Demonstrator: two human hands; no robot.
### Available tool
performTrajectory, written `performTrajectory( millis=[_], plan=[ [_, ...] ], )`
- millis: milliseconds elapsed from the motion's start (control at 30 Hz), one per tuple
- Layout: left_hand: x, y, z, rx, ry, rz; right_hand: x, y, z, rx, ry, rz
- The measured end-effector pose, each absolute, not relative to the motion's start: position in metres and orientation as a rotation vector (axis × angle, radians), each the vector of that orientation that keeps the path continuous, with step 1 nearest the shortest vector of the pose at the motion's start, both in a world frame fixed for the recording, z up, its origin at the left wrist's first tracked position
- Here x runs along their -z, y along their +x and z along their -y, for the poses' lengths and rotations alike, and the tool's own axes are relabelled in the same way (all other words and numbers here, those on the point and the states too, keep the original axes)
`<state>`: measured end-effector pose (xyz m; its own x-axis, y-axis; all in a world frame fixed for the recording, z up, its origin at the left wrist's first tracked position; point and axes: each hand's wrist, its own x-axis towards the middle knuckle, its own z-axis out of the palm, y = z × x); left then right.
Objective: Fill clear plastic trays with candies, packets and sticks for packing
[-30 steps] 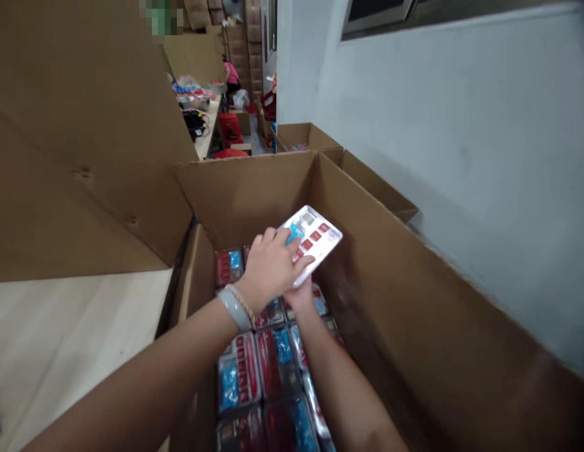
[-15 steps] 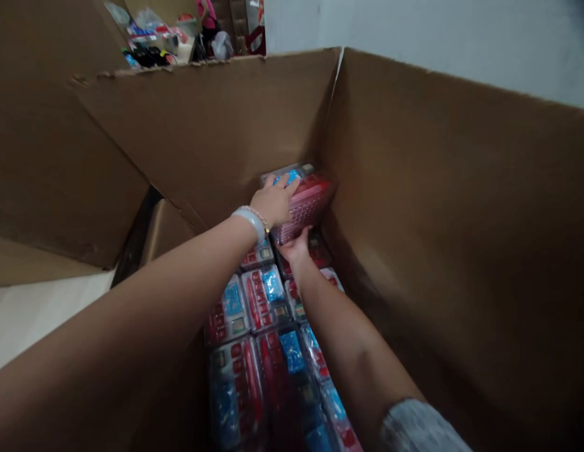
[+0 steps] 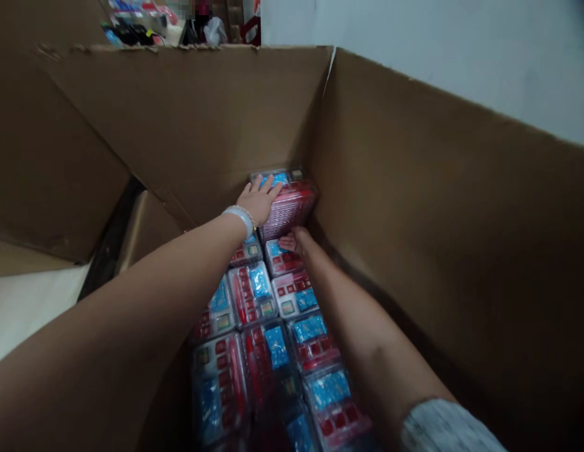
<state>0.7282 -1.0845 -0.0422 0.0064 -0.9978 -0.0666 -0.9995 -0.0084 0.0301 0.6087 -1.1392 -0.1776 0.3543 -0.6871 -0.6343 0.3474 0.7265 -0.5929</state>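
Beside a pale wall (image 3: 414, 56), reaching deep into a large cardboard box (image 3: 404, 188). Leaning over rows of clear plastic packs (image 3: 251, 292) laid face up along the bottom and showing red and blue inside, with a grey sleeve (image 3: 446, 427) by the right elbow. Touching one tilted pink-and-red pack (image 3: 292, 207) near the far corner, between the two hands: to the right of the left hand (image 3: 258, 202) and above the right hand (image 3: 297, 240). Resting the left hand on its upper left part with fingers spread wide, not curled around it. Holding the right hand open by its lower edge with fingers pointing left; cannot tell whether touching it there. Wearing a pale bangle (image 3: 242, 220) and a thin bracelet (image 3: 251, 218) on the left wrist.
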Motion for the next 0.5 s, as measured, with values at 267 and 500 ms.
performTrajectory(
  millis=[267, 500],
  plan=[
    [0.034, 0.716, 1.069, -0.006, -2.374, -2.200, 0.140, 0.602, 1.125, 0.513, -0.384, -1.099],
    [0.028, 0.717, 1.051, -0.126, -2.628, -2.084, 0.103, 0.603, 1.109, 0.500, -0.450, -1.133]
  ],
)
